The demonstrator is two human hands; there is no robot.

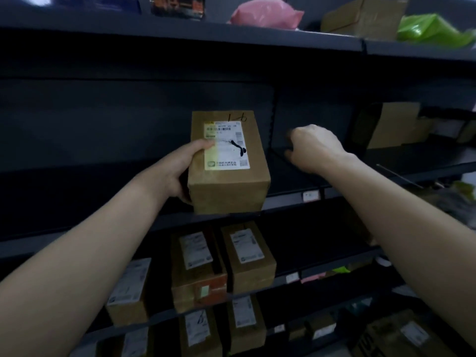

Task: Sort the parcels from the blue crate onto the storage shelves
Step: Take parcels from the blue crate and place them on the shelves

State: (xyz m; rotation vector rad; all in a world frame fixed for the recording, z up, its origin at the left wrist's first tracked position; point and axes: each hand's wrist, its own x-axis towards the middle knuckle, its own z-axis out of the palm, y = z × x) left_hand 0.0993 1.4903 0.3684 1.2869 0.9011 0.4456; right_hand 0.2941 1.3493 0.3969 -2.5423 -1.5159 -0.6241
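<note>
Rectangular brown cardboard parcel [229, 176] with a smooth white printed label, gripped at its left side by the left hand [177, 171] and held at the front edge of the dark metal middle shelf [283, 181]. The right hand [313, 148] is extended over that shelf just right of the parcel, with its fingers curled out of view, so a grasp cannot be told. Similar labelled cartons [248, 256] are stood on the shelf below.

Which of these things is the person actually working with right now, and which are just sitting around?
In the job: brown cardboard parcel with a white label, gripped by the left hand; right hand over the dark metal shelf.
Just sitting: pink plastic bag and green plastic bag up top; labelled brown boxes below.
</note>
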